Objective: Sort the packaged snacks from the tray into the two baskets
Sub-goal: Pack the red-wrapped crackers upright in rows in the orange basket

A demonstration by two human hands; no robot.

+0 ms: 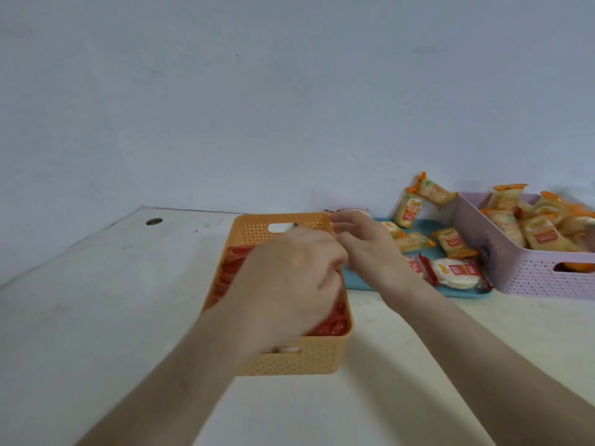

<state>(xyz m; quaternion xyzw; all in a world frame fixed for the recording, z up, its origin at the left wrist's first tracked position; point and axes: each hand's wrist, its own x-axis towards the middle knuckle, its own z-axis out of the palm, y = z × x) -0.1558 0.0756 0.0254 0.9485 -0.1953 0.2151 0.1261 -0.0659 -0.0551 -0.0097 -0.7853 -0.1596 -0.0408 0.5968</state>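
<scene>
Together, left hand [289,278] and right hand [363,246] met at the orange basket [289,360], grips unclear; tray [357,283] packets [454,273] looked light, crinkly, best pinched by an end.

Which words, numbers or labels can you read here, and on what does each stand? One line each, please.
Nothing is clear enough to quote.
Red-and-white round snack packet on the blue tray: white print, too blurred.
Orange-and-yellow snack packets: red labels, print too small.
Orange plastic basket, lilac plastic basket: no text visible.
</scene>
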